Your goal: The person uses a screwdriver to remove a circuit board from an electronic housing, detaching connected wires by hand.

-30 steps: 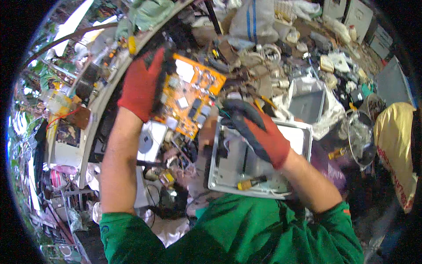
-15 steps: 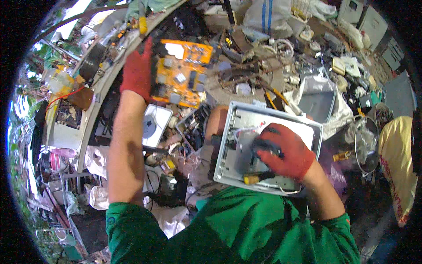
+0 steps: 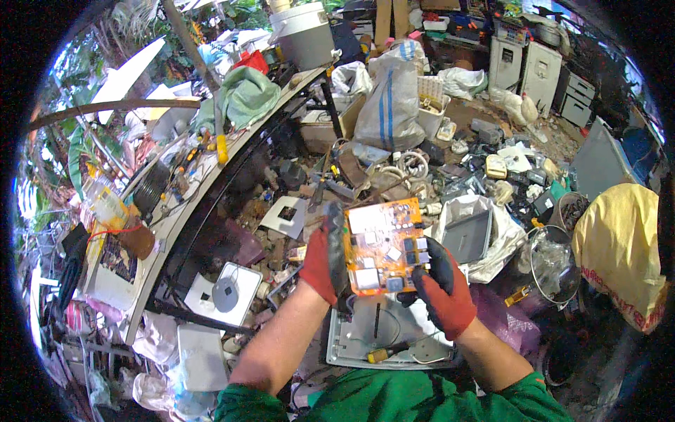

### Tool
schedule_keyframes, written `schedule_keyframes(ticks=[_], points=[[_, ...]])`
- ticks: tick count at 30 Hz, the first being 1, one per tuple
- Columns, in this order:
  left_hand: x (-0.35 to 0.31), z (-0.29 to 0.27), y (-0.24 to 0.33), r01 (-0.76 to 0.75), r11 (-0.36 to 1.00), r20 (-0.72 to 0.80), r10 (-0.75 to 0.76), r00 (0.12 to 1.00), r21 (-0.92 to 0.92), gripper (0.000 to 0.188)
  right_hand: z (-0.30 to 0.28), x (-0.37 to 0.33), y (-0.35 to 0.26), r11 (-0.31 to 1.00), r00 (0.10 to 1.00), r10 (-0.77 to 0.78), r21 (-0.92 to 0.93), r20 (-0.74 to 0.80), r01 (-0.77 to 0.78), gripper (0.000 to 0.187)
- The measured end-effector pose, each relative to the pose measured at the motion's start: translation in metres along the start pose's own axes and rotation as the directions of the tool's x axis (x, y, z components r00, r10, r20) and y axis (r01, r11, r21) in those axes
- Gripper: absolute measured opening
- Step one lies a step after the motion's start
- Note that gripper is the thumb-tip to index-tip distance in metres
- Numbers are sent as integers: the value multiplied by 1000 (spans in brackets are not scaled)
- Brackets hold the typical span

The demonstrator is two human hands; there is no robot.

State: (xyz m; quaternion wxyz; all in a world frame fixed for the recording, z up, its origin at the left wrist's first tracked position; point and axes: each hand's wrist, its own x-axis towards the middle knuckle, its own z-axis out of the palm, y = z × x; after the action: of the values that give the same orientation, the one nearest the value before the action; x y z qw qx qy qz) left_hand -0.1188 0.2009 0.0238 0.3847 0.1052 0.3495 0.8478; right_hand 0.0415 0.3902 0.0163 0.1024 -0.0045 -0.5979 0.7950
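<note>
An orange circuit board [image 3: 378,247] with silver and dark components is held up in front of me. My left hand [image 3: 323,259], in a red glove with a dark palm, grips its left edge. At the lower right edge, my right hand [image 3: 448,290], gloved the same way, has its fingers closed on the board. Below both hands a shallow grey casing [image 3: 343,346] rests at my lap, partly hidden by the board and right hand. Inside it lies a yellow-handled screwdriver [image 3: 380,355], near a thin pale cable.
A long workbench [image 3: 204,165] with tools runs along the left. Beneath it lies a white panel with a grey disc [image 3: 226,295]. Scrap parts cover the ground ahead, with a tall white sack [image 3: 388,105] behind. To the right are a wire-rimmed basket [image 3: 555,267] and a yellow sack [image 3: 622,246].
My left hand has brought the circuit board from the upper left to in front of me. My right hand has left the casing and taken the board's right edge. The view has tilted up.
</note>
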Motion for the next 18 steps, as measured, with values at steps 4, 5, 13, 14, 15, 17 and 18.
schedule_keyframes(ticks=[4,5,13,14,15,17,18], points=[[13,-9,-9,-197,307,75,368,927,931,54,-43,-19,-15,993,932,108,84,-346,-84,55],[15,-8,-13,-140,-71,157,365,918,988,59,-56,-23,-17,987,905,133,139,-404,-82,54],[5,28,-27,99,-575,-194,-108,975,813,77,-140,-39,-39,970,761,-239,-113,-603,215,66],[1,30,-24,93,-569,-199,-127,972,817,77,-143,-36,-44,968,770,-250,-128,-586,217,67],[-5,31,-22,101,-566,-214,-137,967,818,76,-144,-30,-49,966,783,-260,-145,-565,215,67],[-18,26,-18,101,-543,-189,-108,976,834,74,-143,-11,-58,956,799,-294,-183,-524,231,71],[-29,20,-15,122,-585,-218,-96,971,802,71,-141,7,-63,943,806,-329,-221,-491,251,72]])
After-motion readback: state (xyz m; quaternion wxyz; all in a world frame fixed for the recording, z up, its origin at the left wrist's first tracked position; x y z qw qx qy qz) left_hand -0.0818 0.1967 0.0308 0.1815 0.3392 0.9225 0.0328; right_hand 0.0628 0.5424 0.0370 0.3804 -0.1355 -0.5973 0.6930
